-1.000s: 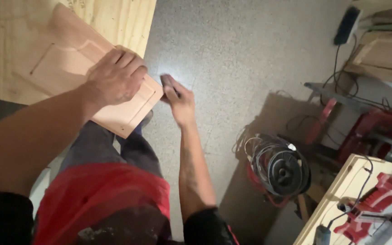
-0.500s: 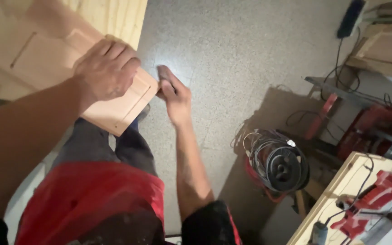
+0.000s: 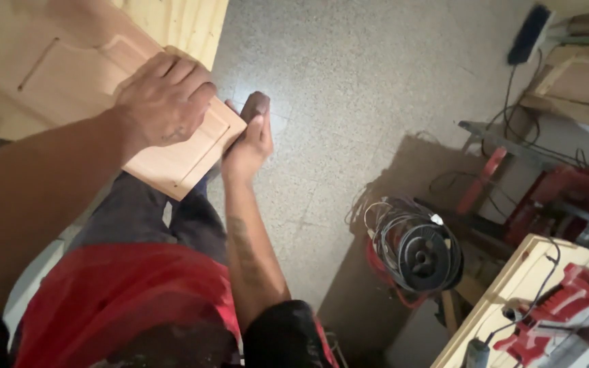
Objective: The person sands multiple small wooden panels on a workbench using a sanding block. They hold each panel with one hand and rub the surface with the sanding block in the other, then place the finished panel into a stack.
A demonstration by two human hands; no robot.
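A reddish wooden cabinet door panel (image 3: pixel 172 167) lies on a pale plywood bench (image 3: pixel 185 24) and juts over its edge above my legs. My left hand (image 3: pixel 161 102) presses flat on the panel near its overhanging corner. My right hand (image 3: pixel 248 136) grips a small dark sanding block (image 3: pixel 253 105) held against the panel's right edge.
A cable reel with coiled wire (image 3: pixel 417 249) sits on the speckled floor at right. A second bench (image 3: pixel 512 300) with red power tools (image 3: pixel 567 300) is at lower right. More wooden door panels (image 3: pixel 577 82) and cords lie at upper right.
My right hand has moved in from the floor side and up against the panel's right edge with the sanding block. The left hand stays pressed on the panel.
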